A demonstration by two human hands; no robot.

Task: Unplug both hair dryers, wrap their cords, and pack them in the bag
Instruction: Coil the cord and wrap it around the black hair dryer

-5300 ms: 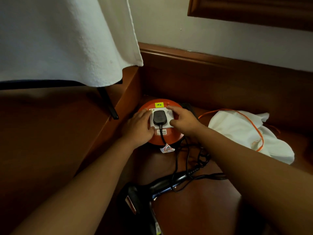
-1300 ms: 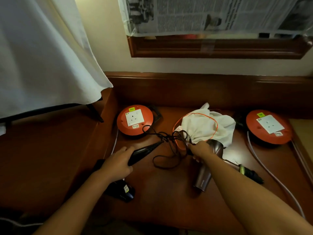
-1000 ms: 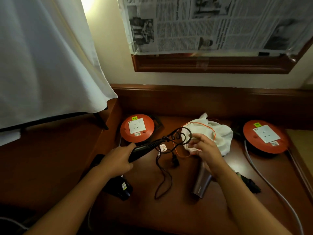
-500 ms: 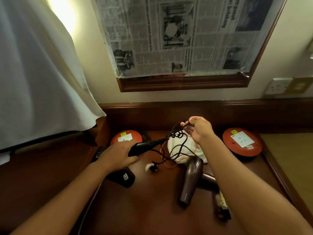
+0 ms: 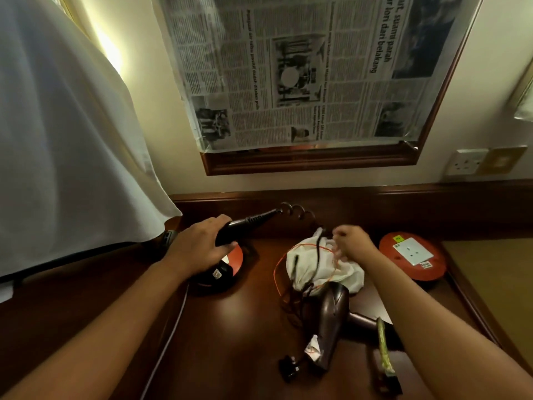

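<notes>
My left hand point(image 5: 199, 246) grips the handle of the black hair dryer point(image 5: 245, 223), lifted above the desk at the left. Its black cord point(image 5: 297, 210) coils from the handle tip across to my right hand point(image 5: 350, 245), which pinches it just above the white drawstring bag point(image 5: 323, 267). From there the cord hangs down over the bag to a black plug point(image 5: 288, 368) with a white tag lying near the desk's front. The brown hair dryer point(image 5: 331, 319) lies on the desk in front of the bag, with its green-tied cord bundle point(image 5: 383, 350) on its right.
An orange socket reel point(image 5: 412, 259) sits at the right, and another orange reel point(image 5: 236, 256) is half hidden behind my left hand. White cloth point(image 5: 72, 140) hangs over the left side. A newspaper-covered frame point(image 5: 302, 82) and a wall socket point(image 5: 465, 166) are on the back wall.
My left hand has raised the black dryer's handle. My right hand came down from above to the bag, drawing the cord. The plug now lies near the desk's front.
</notes>
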